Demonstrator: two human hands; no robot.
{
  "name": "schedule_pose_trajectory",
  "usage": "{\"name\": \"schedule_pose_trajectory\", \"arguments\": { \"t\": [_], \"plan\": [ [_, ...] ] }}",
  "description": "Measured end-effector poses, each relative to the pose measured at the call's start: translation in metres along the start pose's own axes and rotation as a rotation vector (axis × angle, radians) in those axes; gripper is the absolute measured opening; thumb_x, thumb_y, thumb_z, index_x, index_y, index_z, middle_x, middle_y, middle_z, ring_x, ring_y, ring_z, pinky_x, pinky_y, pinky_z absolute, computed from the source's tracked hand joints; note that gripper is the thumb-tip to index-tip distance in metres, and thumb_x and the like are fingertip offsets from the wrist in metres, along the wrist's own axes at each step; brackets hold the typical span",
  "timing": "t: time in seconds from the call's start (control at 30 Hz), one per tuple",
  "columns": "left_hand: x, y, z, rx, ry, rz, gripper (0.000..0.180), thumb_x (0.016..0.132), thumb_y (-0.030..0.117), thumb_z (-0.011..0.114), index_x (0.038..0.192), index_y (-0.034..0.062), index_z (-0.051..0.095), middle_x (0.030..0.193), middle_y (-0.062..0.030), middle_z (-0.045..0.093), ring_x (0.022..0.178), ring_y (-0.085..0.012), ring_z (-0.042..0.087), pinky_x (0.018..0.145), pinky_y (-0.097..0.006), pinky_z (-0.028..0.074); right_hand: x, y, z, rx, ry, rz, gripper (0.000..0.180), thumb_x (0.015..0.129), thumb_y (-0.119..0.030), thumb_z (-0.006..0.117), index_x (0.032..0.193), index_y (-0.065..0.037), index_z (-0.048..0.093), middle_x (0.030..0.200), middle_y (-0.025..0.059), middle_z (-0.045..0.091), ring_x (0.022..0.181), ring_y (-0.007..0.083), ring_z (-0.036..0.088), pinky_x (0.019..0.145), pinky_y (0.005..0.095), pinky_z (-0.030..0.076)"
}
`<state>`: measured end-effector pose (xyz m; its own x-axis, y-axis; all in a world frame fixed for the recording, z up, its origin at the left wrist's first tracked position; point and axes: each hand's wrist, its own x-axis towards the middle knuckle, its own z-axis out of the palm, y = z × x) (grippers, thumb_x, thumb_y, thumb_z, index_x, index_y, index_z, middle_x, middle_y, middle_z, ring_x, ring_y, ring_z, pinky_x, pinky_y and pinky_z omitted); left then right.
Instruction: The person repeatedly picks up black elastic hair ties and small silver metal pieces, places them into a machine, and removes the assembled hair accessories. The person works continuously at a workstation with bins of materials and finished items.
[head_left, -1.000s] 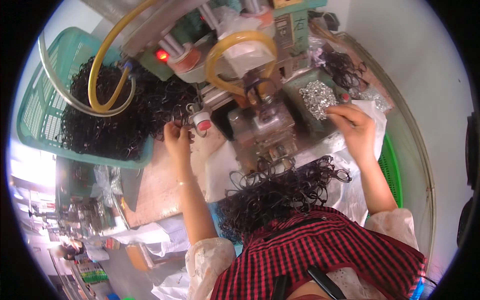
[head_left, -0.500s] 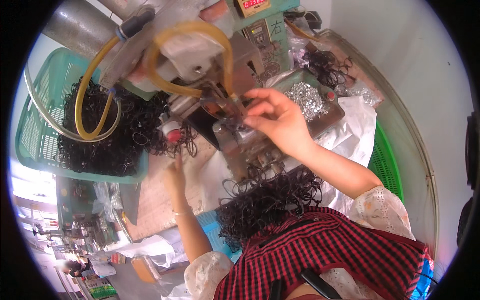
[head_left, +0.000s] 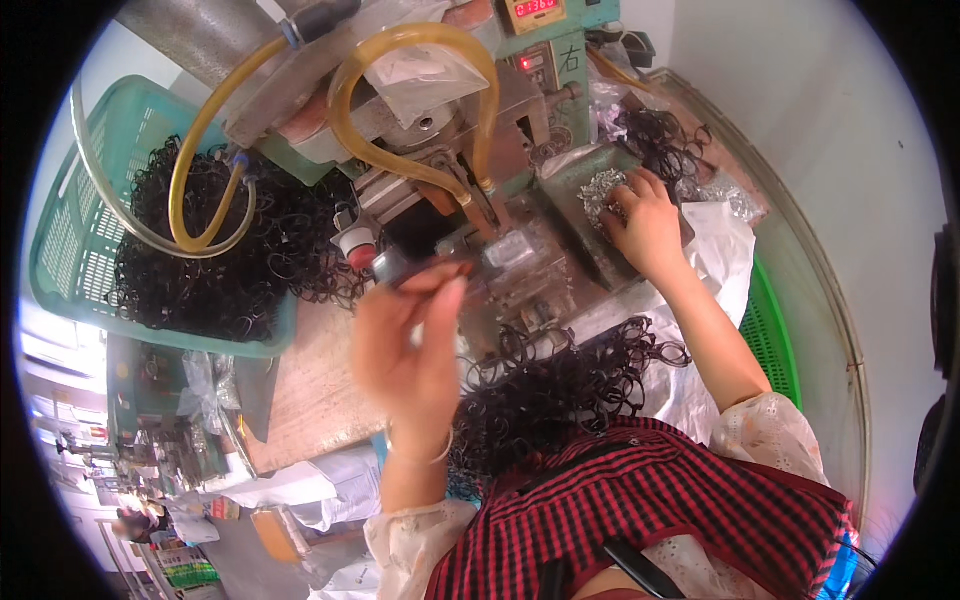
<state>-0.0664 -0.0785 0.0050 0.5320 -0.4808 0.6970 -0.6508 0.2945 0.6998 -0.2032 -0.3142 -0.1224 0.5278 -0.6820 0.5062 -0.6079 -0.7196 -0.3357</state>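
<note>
L hand (head_left: 412, 350) pinches a loop, fingers nearly closed; R hand (head_left: 640, 215) curls into clips (head_left: 603, 188) w/ grip unclear; loop could snag the press (head_left: 500, 255) just ahead.

Loops (head_left: 215, 270) in basket (head_left: 70, 230), left of machine (head_left: 470, 170)

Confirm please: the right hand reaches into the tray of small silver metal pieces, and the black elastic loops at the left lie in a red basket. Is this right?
Not quite. In the head view the basket holding the black elastic loops is teal green, not red. The right hand does reach into the tray of silver pieces.
</note>
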Motion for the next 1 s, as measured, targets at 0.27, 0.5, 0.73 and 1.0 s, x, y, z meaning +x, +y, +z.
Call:
{"name": "schedule_pose_trajectory", "arguments": {
  "t": [0.27, 0.5, 0.73, 1.0],
  "plan": [
    [0.011, -0.013, 0.031, -0.039, -0.048, -0.132, 0.013, 0.087, -0.004, 0.068, 0.099, -0.0041, 0.064, 0.097, -0.0075, 0.070, 0.084, -0.0091, 0.066, 0.072, -0.021, 0.054, 0.010, 0.019, 0.003, 0.244, 0.095, 0.007, 0.012, 0.077, -0.012, 0.072, 0.087, -0.006, 0.072, 0.100, 0.0096, 0.069, 0.096, 0.0323, 0.062, 0.084, 0.0399, 0.051],
    [0.014, -0.014, 0.029, 0.084, -0.118, -0.051, 0.017, 0.088, 0.002, 0.070, 0.103, -0.0024, 0.064, 0.094, -0.0049, 0.067, 0.086, -0.0100, 0.065, 0.070, -0.022, 0.053, 0.013, 0.004, 0.006, 0.251, 0.054, -0.088, 0.013, 0.081, -0.011, 0.070, 0.092, -0.004, 0.071, 0.092, 0.0150, 0.069, 0.089, 0.0348, 0.064, 0.078, 0.0423, 0.051],
    [-0.034, -0.051, -0.048, 0.619, 0.232, 0.350, 0.027, 0.080, -0.004, 0.071, 0.106, -0.0002, 0.064, 0.107, -0.0148, 0.069, 0.095, -0.0289, 0.066, 0.088, -0.036, 0.049, -0.005, 0.022, -0.010, 0.469, 0.002, 0.135, 0.012, 0.086, -0.006, 0.066, 0.096, -0.001, 0.072, 0.094, 0.0106, 0.072, 0.088, 0.0196, 0.068, 0.083, 0.0294, 0.050],
    [0.046, -0.213, -0.115, 1.329, -0.033, -0.412, 0.016, 0.081, 0.019, 0.065, 0.091, 0.0104, 0.073, 0.108, -0.0108, 0.065, 0.098, -0.0344, 0.060, 0.075, -0.045, 0.051, 0.004, -0.011, -0.030, 0.571, -0.059, 0.144, 0.016, 0.086, -0.005, 0.065, 0.100, -0.002, 0.071, 0.098, 0.0136, 0.071, 0.092, 0.0227, 0.068, 0.084, 0.0317, 0.051]
  ]
}}
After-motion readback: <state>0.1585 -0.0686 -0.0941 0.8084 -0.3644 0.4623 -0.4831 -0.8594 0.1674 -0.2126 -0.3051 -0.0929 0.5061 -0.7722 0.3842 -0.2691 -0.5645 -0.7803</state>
